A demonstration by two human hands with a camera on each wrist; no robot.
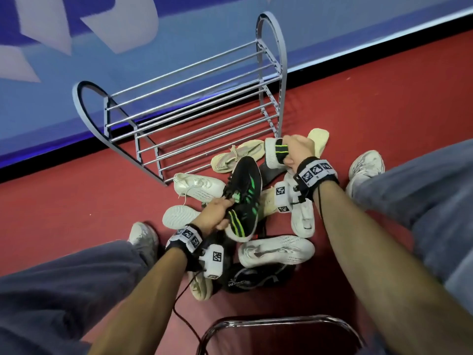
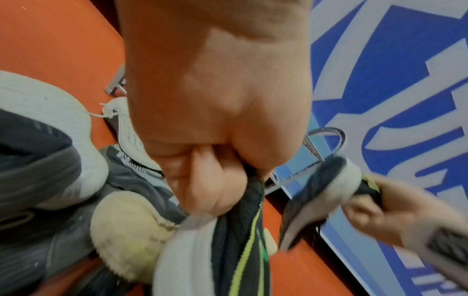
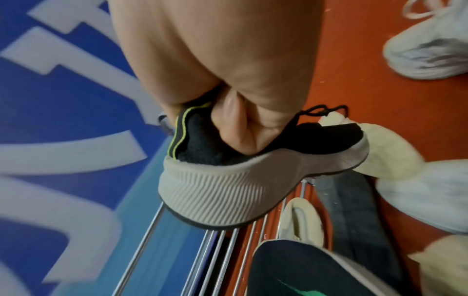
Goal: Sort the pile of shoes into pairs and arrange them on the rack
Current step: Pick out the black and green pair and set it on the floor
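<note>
A black shoe with green stripes (image 1: 244, 198) is held above the pile by my left hand (image 1: 220, 212), which grips its collar; the left wrist view shows my curled fingers (image 2: 210, 180) on that black knit collar (image 2: 240, 230). My right hand (image 1: 294, 149) grips the heel of a matching black shoe with a white ribbed sole (image 1: 273, 155), lifted by the rack's right end. In the right wrist view my fingers (image 3: 235, 122) are tucked into the heel opening of that shoe (image 3: 228, 186). The grey metal rack (image 1: 194, 111) stands bare against the wall.
White shoes (image 1: 199, 187) (image 1: 276, 251), beige shoes (image 1: 236, 155) and a dark shoe (image 1: 253, 278) lie heaped on the red floor. My own feet in pale sneakers (image 1: 142, 238) (image 1: 366, 165) flank the pile. A chrome chair frame (image 1: 279, 321) is below, and a blue banner wall behind.
</note>
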